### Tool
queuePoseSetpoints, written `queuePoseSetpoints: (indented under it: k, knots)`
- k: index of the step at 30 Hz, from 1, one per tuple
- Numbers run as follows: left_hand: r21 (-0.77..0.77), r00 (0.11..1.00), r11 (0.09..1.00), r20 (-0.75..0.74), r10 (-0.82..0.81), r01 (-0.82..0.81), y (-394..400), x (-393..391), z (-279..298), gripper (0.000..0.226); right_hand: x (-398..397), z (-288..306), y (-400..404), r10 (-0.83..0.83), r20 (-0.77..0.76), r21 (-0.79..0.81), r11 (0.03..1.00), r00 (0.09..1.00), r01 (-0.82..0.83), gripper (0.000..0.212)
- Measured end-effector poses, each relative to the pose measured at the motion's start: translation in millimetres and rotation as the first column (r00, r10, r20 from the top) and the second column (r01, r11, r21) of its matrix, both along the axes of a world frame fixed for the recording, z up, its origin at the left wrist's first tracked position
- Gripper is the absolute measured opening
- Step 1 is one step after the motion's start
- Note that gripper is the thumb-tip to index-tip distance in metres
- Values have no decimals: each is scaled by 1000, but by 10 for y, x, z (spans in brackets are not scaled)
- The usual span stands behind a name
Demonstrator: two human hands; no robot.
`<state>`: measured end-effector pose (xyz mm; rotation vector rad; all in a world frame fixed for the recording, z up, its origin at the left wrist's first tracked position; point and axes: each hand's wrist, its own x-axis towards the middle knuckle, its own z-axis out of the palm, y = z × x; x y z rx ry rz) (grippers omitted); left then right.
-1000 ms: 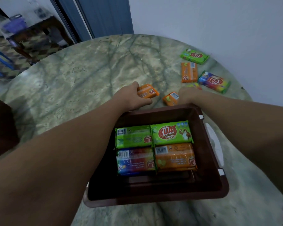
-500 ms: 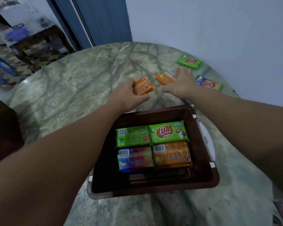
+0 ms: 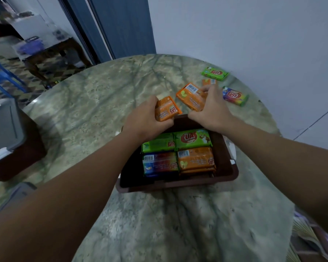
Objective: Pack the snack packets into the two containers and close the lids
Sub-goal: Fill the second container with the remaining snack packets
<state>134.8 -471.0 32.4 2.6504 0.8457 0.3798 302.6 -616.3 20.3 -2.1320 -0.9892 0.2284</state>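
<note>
A round green marble table (image 3: pixel 95 103) filled most of the view, standing against a pale wall (image 3: pixel 254 31) with a blue door (image 3: pixel 121 25) behind it. On the table, near the person, sat a brown container (image 3: pixel 227 167), lid off, with four snack packets laid flat inside in two rows: two green packets (image 3: pixel 178 141) at the far side, a multicoloured packet (image 3: pixel 159 163) and an orange packet (image 3: pixel 196 159) at the near side. Both forearms reached forward over the container. The left hand (image 3: pixel 144 120) hovered above the container's far rim with fingers and thumb curled around a small orange packet (image 3: pixel 167 109), holding it tilted. The right hand (image 3: pixel 210 110), just beside it, gripped a second orange packet (image 3: pixel 190 96) from its right side, also lifted and tilted above the table. Further back near the wall, three loose packets lay on the marble: a green one (image 3: pixel 214 73), a multicoloured one (image 3: pixel 235 95), and an orange one (image 3: pixel 208 81) mostly hidden behind the right hand's fingers.
</note>
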Motion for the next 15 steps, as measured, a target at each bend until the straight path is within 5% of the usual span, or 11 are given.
queuePoseSetpoints:
  k: [15]
  knots:
    - [-75, 962, 984, -210, -174, 162, -377, -610, -441, 63, -526, -160, -631, 253, 265, -341, 927, 930, -154, 83]
